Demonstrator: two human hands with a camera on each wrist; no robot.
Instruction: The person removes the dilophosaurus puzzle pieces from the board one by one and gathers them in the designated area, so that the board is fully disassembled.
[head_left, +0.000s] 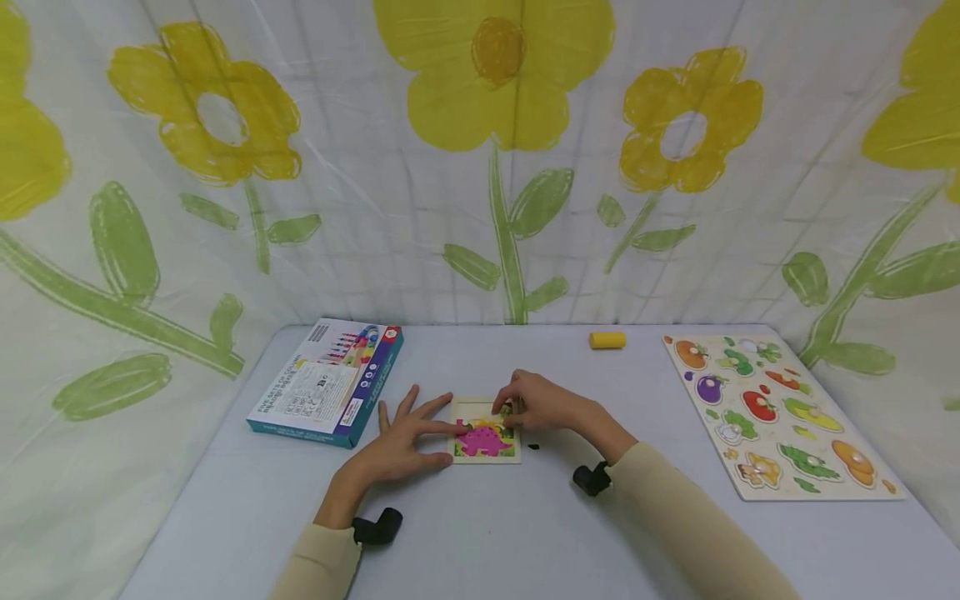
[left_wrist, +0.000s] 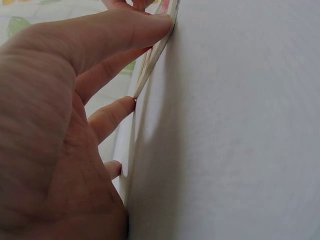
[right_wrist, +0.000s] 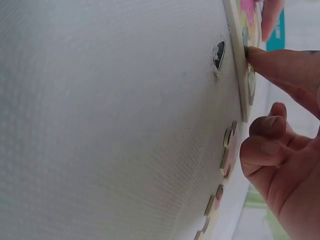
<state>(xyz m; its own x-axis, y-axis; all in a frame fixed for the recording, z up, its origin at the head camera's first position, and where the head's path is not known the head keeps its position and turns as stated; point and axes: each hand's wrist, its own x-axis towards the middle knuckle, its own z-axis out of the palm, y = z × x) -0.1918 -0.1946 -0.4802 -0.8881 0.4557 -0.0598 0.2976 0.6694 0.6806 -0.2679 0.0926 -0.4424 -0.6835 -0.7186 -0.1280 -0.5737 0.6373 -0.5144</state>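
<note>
Centrally on the grey table (head_left: 480, 533) lies a small dinosaur puzzle tray (head_left: 485, 432), its pink dinosaur already seated inside. Left of it, the left hand (head_left: 401, 442) spreads flat, fingertips pressing its edge. At its upper right, the right hand (head_left: 542, 402) seems to pinch a small piece (head_left: 506, 409). One dark loose bit (head_left: 533, 447) lies just right of the tray.

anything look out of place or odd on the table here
One small dark piece lies loose on the table, just right of the dinosaur puzzle that both hands work on. A yellow cylinder also lies alone near the far edge. Nothing looks spilled or damaged.
</note>
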